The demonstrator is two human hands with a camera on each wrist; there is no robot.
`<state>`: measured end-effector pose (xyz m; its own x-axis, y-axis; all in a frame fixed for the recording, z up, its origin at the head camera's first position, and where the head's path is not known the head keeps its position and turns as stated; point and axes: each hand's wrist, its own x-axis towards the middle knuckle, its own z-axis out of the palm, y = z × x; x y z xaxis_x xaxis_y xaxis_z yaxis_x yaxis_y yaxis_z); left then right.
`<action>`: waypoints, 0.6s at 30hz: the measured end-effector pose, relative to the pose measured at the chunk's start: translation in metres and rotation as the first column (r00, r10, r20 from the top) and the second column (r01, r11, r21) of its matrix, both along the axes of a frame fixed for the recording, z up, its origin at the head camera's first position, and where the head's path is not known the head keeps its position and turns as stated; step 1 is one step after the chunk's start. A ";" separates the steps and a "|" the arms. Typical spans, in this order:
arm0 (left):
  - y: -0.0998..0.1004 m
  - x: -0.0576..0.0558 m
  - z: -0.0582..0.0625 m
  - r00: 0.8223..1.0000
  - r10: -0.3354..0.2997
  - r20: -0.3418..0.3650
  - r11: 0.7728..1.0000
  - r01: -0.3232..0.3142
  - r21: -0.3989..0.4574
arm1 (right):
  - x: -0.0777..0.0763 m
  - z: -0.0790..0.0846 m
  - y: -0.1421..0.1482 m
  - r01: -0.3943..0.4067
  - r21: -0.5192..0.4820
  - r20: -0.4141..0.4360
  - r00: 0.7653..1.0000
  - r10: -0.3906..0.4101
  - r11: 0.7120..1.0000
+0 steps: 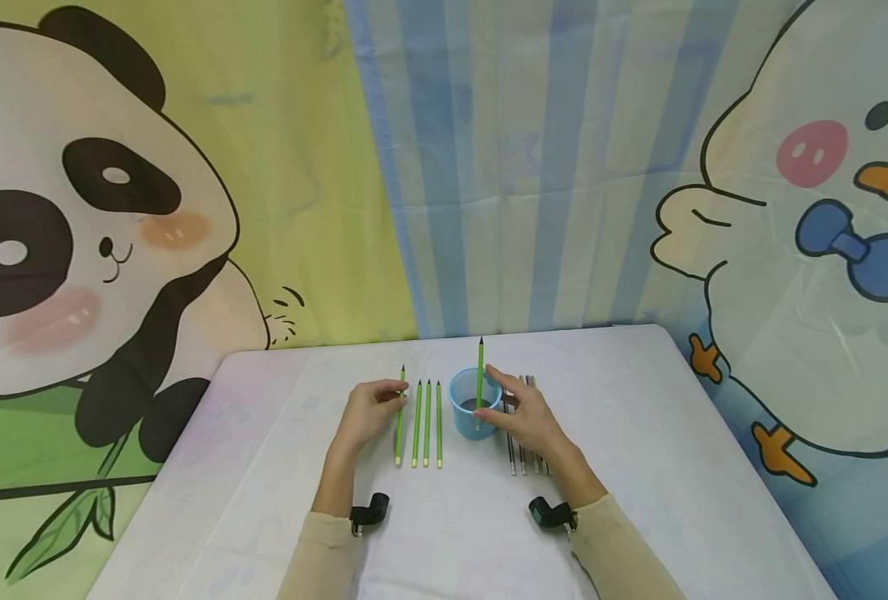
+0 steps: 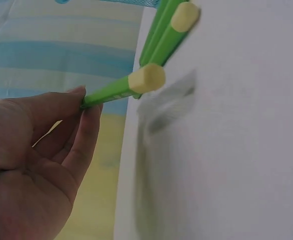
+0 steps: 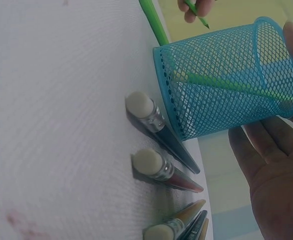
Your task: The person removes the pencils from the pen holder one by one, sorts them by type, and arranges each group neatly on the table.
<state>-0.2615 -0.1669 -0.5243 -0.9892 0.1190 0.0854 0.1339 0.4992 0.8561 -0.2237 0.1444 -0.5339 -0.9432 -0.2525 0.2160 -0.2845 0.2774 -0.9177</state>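
Note:
With thumb and fingertips my left hand (image 1: pixel 371 410) pinches a green pencil (image 2: pixel 114 91), its dark point up and its pale yellow end toward me. Just right of it, three more green pencils (image 1: pixel 428 425) lie side by side on the white table. A blue mesh pen cup (image 3: pixel 221 100) stands upright further right, and one green pencil (image 1: pixel 480 360) stands in it, point upward. My right hand (image 1: pixel 528 414) holds the cup near its rim, thumb at the near side and fingers along the right and far sides.
Several darker pencils with white erasers (image 3: pixel 140 104) lie right of the cup, partly hidden by the right hand in the head view. The white table (image 1: pixel 263 483) ends at the back against a printed curtain (image 1: pixel 504 167). A small black wrist camera (image 1: pixel 371 509) sits at the left cuff.

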 end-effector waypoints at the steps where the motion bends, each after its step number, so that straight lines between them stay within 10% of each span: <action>1: 0.000 0.000 -0.001 1.000 0.003 0.002 1.000 -0.003 -0.003 | 0.000 0.000 0.000 -0.003 -0.003 0.001 1.000 0.003 1.000; 18: -0.002 -0.004 -0.013 1.000 0.007 0.021 0.996 -0.005 -0.092 | -0.001 0.001 -0.002 0.002 0.027 -0.019 1.000 -0.001 1.000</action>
